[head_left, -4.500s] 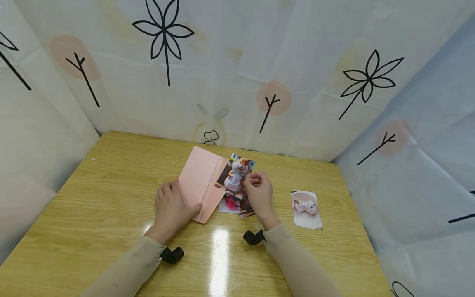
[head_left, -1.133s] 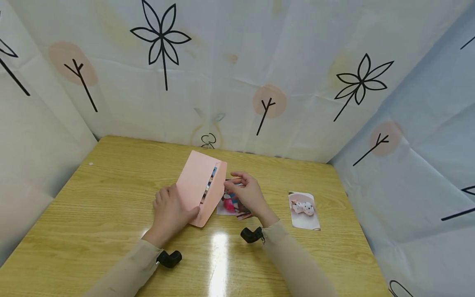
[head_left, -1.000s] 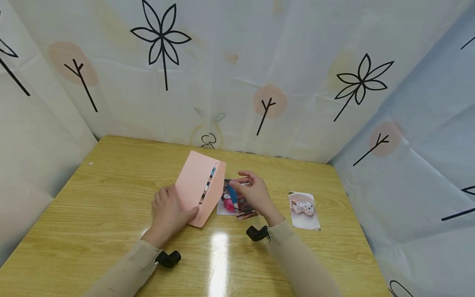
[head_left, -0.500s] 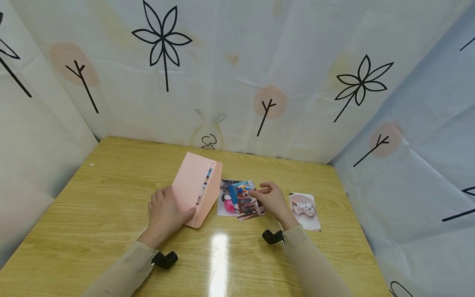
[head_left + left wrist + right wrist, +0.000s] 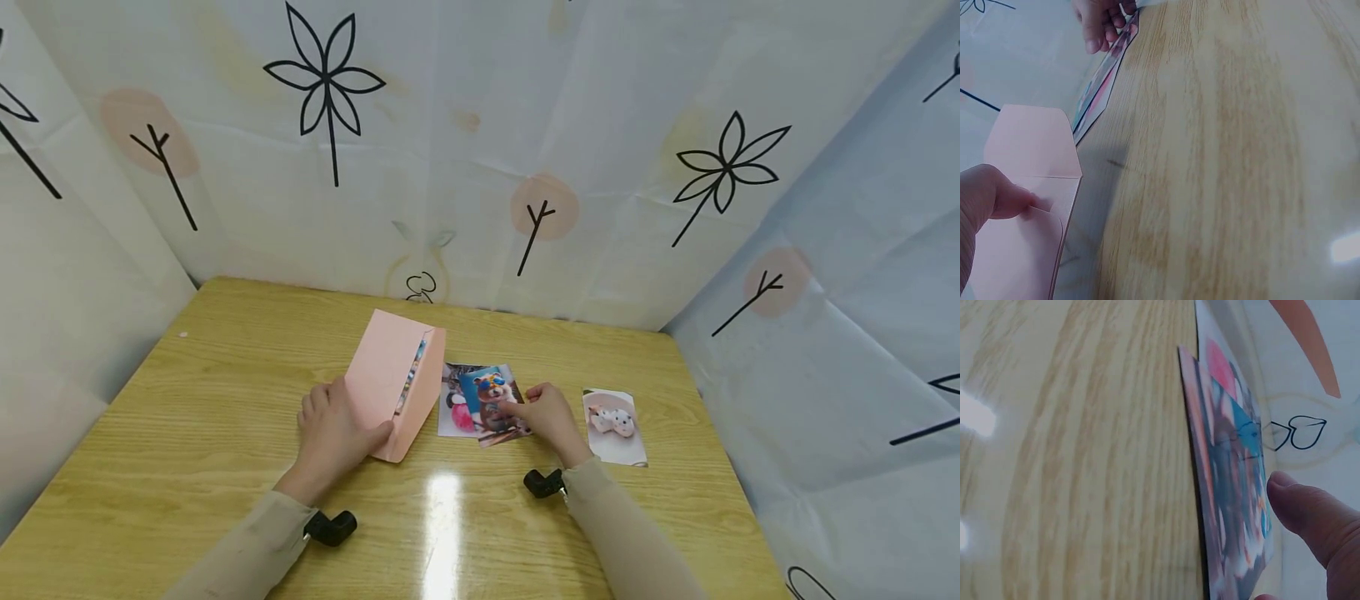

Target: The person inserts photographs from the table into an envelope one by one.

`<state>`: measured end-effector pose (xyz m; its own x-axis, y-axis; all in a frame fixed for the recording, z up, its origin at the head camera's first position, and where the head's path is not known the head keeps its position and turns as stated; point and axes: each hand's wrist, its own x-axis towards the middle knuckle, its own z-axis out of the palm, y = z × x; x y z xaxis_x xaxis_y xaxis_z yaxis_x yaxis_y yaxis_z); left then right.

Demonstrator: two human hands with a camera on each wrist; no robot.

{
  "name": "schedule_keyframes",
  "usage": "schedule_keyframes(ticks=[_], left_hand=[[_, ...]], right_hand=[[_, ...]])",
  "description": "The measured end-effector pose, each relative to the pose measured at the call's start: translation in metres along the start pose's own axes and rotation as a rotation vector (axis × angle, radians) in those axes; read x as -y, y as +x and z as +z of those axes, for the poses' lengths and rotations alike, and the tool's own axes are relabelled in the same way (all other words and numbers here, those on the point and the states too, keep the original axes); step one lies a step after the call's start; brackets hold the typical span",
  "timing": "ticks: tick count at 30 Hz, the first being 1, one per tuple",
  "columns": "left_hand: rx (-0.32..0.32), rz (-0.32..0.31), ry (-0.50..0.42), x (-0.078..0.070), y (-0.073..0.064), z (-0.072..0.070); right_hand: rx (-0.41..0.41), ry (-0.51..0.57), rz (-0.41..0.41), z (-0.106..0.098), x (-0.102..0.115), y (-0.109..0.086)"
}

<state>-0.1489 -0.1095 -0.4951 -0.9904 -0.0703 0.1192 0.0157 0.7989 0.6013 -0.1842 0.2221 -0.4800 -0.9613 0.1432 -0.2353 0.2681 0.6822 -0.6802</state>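
In the head view my left hand (image 5: 330,429) holds a pink envelope (image 5: 382,358), its flap lifted to the right. Colourful picture edges (image 5: 410,375) show in the slit. The left wrist view has the left thumb (image 5: 1013,199) at the envelope's mouth. My right hand (image 5: 553,421) hovers at the right edge of a photo (image 5: 480,392) of a furry animal in sunglasses. That photo overlaps another photo (image 5: 457,417) with a pink shape. In the right wrist view the right thumb (image 5: 1304,503) stands apart from the photo's surface; the other fingers are mostly hidden.
A separate photo (image 5: 615,427) of white spotted figures lies to the right, beyond the right hand. Everything rests on a wood-grain table (image 5: 247,358), with patterned cloth (image 5: 450,150) hanging behind it and along the sides.
Earlier the right hand held another animal photo by the envelope; that photo is no longer outside, and pictures show in the slit. The right hand has moved right to the pile; the envelope shifted slightly left.
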Motion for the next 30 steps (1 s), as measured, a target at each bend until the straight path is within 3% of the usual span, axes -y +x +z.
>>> schedule_keyframes(ticks=[10, 17, 30], left_hand=[[-0.006, 0.001, 0.002, 0.000, -0.001, 0.003], [-0.017, 0.012, 0.002, -0.001, -0.001, 0.005], [-0.009, 0.004, -0.002, -0.002, -0.001, 0.008]], right_hand=[[-0.026, -0.121, -0.013, 0.008, 0.006, 0.001], [0.036, -0.146, 0.001, 0.007, 0.013, 0.003], [0.024, -0.119, 0.032, 0.006, 0.019, 0.001]])
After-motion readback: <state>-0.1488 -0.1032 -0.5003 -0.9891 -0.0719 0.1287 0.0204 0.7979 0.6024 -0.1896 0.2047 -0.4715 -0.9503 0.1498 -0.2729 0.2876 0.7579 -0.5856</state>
